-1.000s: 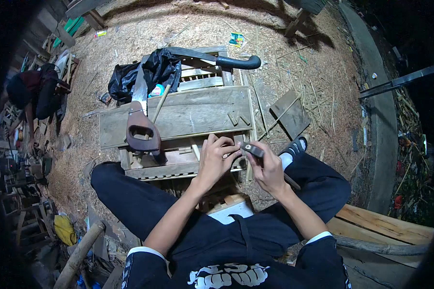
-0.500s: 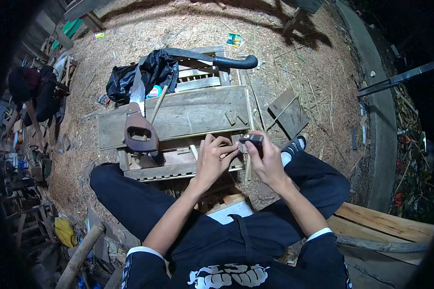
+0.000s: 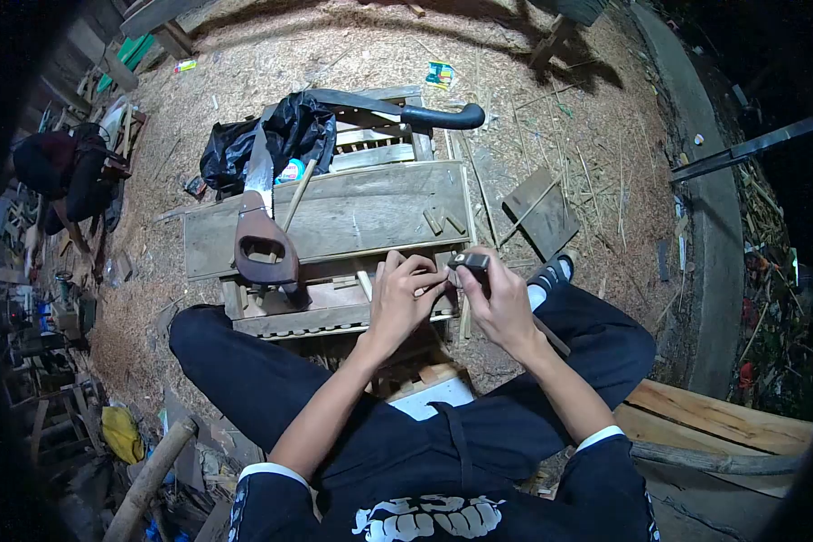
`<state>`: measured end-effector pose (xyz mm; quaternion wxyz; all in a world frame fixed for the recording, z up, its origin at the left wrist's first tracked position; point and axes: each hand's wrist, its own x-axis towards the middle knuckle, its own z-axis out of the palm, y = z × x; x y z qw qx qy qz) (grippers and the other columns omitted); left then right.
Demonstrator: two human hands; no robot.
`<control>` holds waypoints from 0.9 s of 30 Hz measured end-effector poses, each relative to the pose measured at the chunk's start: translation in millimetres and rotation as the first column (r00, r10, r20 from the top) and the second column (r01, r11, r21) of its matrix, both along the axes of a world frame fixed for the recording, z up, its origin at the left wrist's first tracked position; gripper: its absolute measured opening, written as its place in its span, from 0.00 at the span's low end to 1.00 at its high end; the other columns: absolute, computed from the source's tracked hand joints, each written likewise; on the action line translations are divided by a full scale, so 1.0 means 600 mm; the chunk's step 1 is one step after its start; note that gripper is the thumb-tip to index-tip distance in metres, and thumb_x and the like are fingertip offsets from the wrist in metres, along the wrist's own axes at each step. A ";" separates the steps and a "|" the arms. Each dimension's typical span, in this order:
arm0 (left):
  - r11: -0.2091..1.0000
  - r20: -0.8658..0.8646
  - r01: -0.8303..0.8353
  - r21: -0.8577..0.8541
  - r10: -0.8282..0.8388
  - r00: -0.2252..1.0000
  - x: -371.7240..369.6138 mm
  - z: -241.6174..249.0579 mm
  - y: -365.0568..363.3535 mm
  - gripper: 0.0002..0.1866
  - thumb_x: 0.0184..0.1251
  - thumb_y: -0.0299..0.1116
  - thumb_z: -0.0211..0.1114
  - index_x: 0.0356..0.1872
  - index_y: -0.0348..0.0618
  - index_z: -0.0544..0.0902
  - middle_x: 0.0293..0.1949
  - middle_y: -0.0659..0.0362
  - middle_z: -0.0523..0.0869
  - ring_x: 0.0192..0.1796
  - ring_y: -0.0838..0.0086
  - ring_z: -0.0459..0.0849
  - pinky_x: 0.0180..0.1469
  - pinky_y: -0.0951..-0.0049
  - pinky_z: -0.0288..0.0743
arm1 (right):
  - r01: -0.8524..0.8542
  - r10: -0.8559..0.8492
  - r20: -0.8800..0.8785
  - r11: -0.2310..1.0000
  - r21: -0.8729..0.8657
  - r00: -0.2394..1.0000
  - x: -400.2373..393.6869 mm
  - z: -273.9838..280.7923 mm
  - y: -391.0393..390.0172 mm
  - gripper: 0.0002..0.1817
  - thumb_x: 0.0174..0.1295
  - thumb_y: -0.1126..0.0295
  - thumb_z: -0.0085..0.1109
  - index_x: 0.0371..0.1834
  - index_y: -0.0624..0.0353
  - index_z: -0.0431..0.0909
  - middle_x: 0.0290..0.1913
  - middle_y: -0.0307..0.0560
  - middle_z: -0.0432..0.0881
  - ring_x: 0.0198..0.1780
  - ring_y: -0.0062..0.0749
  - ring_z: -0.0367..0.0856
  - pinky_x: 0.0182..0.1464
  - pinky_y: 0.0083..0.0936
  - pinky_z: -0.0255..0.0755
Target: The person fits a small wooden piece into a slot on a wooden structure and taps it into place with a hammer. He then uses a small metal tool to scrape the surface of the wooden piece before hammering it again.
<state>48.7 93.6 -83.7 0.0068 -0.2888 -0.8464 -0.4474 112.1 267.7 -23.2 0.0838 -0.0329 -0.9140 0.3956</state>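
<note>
My left hand (image 3: 400, 298) is closed at the right end of the slatted wooden frame (image 3: 307, 322). Its fingers pinch a small wooden stick (image 3: 420, 291). Right beside those fingertips, my right hand (image 3: 499, 303) grips a hammer (image 3: 471, 261), its dark head close to the left fingers and its handle showing past the wrist. Whether a nail stands between the fingers is too small to tell. Behind the hands lies a wide wooden board (image 3: 361, 212) with short wooden pegs (image 3: 443, 221) on it. A handsaw (image 3: 264, 244) rests across the board's left part.
A machete-like blade with a black handle (image 3: 443, 116) lies beyond the board, beside a black plastic bag (image 3: 285, 140). A flat wood piece (image 3: 540, 214) and thin sticks lie on the shavings at right. Another person (image 3: 68, 176) bends at far left. Planks (image 3: 714, 420) lie at lower right.
The hammer has tilted slightly, so its handle now shows beyond my right wrist. My left hand has barely moved. The person at far left has shifted their arm.
</note>
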 end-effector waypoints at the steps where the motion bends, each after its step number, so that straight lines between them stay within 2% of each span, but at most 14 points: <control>1: 1.000 -0.001 0.003 0.001 -0.003 1.000 0.001 -0.001 0.000 0.10 0.56 0.33 0.81 0.40 0.49 0.97 0.43 0.64 0.91 0.46 0.62 0.80 0.54 0.61 0.75 | 0.004 -0.004 0.019 1.000 0.019 1.000 0.000 -0.001 0.001 0.17 0.77 0.60 0.61 0.59 0.61 0.77 0.42 0.62 0.90 0.43 0.64 0.90 0.43 0.51 0.83; 2: 1.000 -0.016 0.004 -0.008 -0.004 1.000 0.002 -0.002 -0.001 0.10 0.56 0.33 0.81 0.40 0.49 0.97 0.43 0.65 0.91 0.47 0.62 0.80 0.53 0.62 0.75 | -0.037 0.017 0.141 0.989 0.140 0.990 0.000 0.002 0.003 0.16 0.78 0.60 0.61 0.58 0.61 0.78 0.42 0.61 0.90 0.43 0.63 0.91 0.42 0.50 0.84; 3: 1.000 -0.034 0.005 -0.019 -0.005 0.999 0.000 0.000 -0.001 0.10 0.57 0.33 0.81 0.41 0.49 0.97 0.43 0.65 0.91 0.47 0.62 0.80 0.53 0.62 0.74 | -0.035 0.016 0.137 0.989 0.140 0.990 -0.001 0.004 0.005 0.16 0.78 0.60 0.61 0.58 0.61 0.78 0.42 0.61 0.90 0.43 0.63 0.91 0.42 0.50 0.84; 6: 1.000 -0.005 -0.001 -0.010 0.001 1.000 0.001 -0.001 0.000 0.10 0.57 0.33 0.81 0.41 0.49 0.97 0.43 0.64 0.91 0.47 0.62 0.81 0.53 0.63 0.74 | 0.082 -0.085 -0.042 0.994 -0.068 0.996 -0.004 0.014 0.003 0.15 0.78 0.60 0.61 0.58 0.59 0.78 0.42 0.62 0.90 0.42 0.62 0.91 0.41 0.48 0.83; 9: 1.000 0.014 -0.013 0.028 0.012 1.000 0.001 -0.005 0.002 0.11 0.56 0.34 0.82 0.41 0.48 0.97 0.44 0.62 0.91 0.48 0.62 0.81 0.53 0.62 0.75 | 0.027 -0.026 0.031 0.999 -0.023 0.999 -0.004 0.001 0.009 0.15 0.78 0.60 0.62 0.58 0.59 0.79 0.42 0.62 0.90 0.43 0.63 0.91 0.43 0.48 0.83; 11: 0.999 0.030 -0.014 0.044 0.013 0.999 0.000 -0.008 0.004 0.11 0.56 0.34 0.82 0.42 0.48 0.97 0.44 0.62 0.91 0.48 0.61 0.81 0.53 0.61 0.76 | 0.023 -0.022 0.018 1.000 -0.015 1.000 0.002 -0.010 0.007 0.16 0.78 0.60 0.62 0.58 0.60 0.79 0.42 0.62 0.89 0.45 0.63 0.90 0.45 0.48 0.83; 14: 0.997 0.063 -0.031 0.068 0.026 0.998 0.000 -0.005 0.006 0.12 0.56 0.33 0.82 0.42 0.47 0.96 0.44 0.60 0.91 0.49 0.60 0.81 0.53 0.60 0.77 | 0.070 -0.061 0.071 0.989 -0.131 0.996 0.003 -0.008 0.007 0.16 0.78 0.60 0.62 0.58 0.61 0.78 0.43 0.64 0.89 0.46 0.64 0.90 0.46 0.49 0.82; 20: 0.999 0.066 -0.021 0.045 0.018 0.998 0.001 -0.001 0.008 0.08 0.58 0.30 0.80 0.39 0.44 0.94 0.43 0.60 0.89 0.49 0.59 0.81 0.53 0.60 0.78 | 0.043 -0.042 0.044 0.999 -0.033 0.998 0.013 -0.016 0.006 0.17 0.77 0.61 0.63 0.58 0.61 0.79 0.43 0.64 0.89 0.46 0.64 0.90 0.46 0.48 0.83; 22: 1.000 0.049 -0.014 0.025 0.013 0.999 0.001 -0.003 0.008 0.07 0.59 0.31 0.79 0.37 0.43 0.93 0.42 0.60 0.89 0.49 0.59 0.82 0.52 0.59 0.79 | 0.049 -0.047 0.043 0.998 -0.044 0.998 0.014 -0.009 0.005 0.17 0.77 0.61 0.63 0.59 0.61 0.78 0.44 0.63 0.89 0.46 0.64 0.90 0.46 0.48 0.83; 24: 0.997 0.122 -0.002 0.073 -0.007 0.992 0.003 -0.006 0.010 0.07 0.60 0.29 0.77 0.39 0.42 0.91 0.42 0.58 0.88 0.48 0.57 0.85 0.50 0.58 0.80 | 0.055 -0.053 0.045 0.997 -0.058 0.998 0.016 -0.008 0.004 0.17 0.77 0.61 0.64 0.59 0.61 0.78 0.45 0.63 0.89 0.47 0.64 0.90 0.46 0.48 0.83; 27: 0.995 0.134 0.005 0.103 -0.018 0.991 0.005 -0.004 0.010 0.09 0.61 0.28 0.76 0.41 0.41 0.89 0.42 0.56 0.88 0.49 0.56 0.86 0.49 0.57 0.81 | 0.072 -0.068 0.041 0.992 -0.108 0.997 0.018 -0.011 0.002 0.17 0.77 0.61 0.63 0.60 0.61 0.78 0.45 0.62 0.89 0.47 0.64 0.90 0.46 0.48 0.83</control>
